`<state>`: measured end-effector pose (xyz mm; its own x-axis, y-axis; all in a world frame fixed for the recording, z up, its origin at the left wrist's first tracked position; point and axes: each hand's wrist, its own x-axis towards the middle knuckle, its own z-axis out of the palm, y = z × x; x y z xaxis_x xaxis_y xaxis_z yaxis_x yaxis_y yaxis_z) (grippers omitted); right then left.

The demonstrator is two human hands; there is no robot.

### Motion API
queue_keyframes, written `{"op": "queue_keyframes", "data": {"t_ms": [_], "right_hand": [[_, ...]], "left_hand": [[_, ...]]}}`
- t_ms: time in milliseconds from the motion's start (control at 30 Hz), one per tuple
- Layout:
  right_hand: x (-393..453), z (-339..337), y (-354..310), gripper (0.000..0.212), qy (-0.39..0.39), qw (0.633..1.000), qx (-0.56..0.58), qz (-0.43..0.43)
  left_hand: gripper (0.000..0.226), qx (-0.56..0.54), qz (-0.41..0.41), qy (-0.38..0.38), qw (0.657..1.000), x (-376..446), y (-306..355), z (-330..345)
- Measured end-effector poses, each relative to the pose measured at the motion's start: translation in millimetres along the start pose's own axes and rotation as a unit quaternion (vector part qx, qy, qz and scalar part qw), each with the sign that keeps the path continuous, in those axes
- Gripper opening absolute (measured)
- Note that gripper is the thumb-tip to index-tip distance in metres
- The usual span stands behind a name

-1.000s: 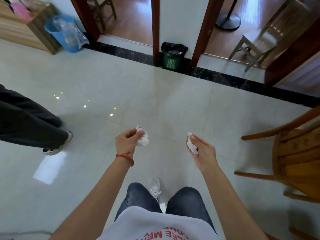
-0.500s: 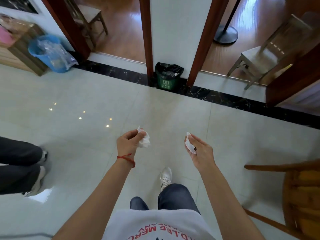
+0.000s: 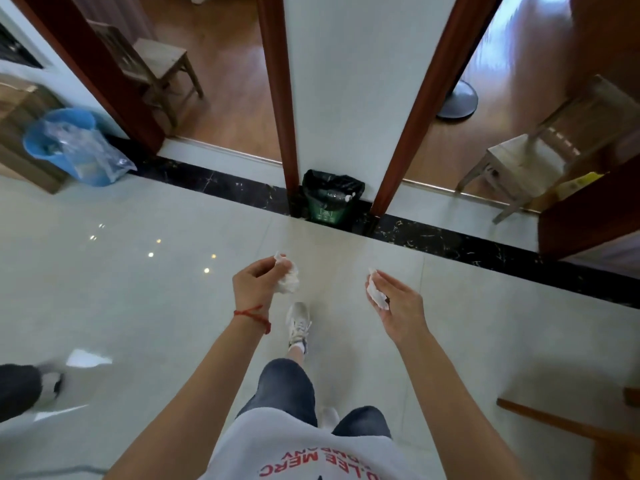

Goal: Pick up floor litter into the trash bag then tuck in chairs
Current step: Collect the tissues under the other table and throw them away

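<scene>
Green bin [image 3: 329, 206], black-lined, against the wall strip between two doorways. Bare tile lies open between it and both hands: left hand [image 3: 258, 284] pinches a crumpled tissue [image 3: 289, 278]; right hand [image 3: 398, 304] pinches a scrap [image 3: 375, 293]. Chair rail [image 3: 554, 422] crosses far right of the bin. Shirt [image 3: 294, 452] print — partly legible, upside down.
</scene>
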<state>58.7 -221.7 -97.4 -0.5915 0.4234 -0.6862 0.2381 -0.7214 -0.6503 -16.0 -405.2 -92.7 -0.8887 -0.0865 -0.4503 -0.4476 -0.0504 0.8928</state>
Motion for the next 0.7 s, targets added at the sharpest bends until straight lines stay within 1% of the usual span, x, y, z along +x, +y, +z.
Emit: {"op": "queue_keyframes", "data": {"t_ms": [133,233,267,367,533,633,700], "right_hand": [[54,44,-28,0.015,0.024,1.000,0.018,0.000],[92,78,-49,0.032,0.021,1.000,0.008,-0.012],[103,89,-55,0.032,0.023,1.000,0.009,-0.012],[134,115,-71,0.018,0.050,0.998,0.028,-0.006],[185,136,-92,0.030,0.035,0.999,0.013,-0.003],[223,146,-100,0.021,0.032,0.999,-0.001,0.014],[250,151,-105,0.025,0.010,1.000,-0.012,0.021]], "left_hand": [[0.008,0.001,-0.015,-0.010,1.000,71,25,30],[0.009,0.032,-0.023,-0.015,0.999,120,47,48],[0.010,0.040,-0.023,-0.018,0.999,135,55,54],[0.014,0.056,-0.023,-0.021,0.998,177,72,73],[0.020,0.058,-0.039,-0.017,0.997,223,87,107],[0.017,0.074,-0.050,-0.007,0.996,251,87,127],[0.016,0.088,-0.057,0.006,0.994,269,87,139]]}}
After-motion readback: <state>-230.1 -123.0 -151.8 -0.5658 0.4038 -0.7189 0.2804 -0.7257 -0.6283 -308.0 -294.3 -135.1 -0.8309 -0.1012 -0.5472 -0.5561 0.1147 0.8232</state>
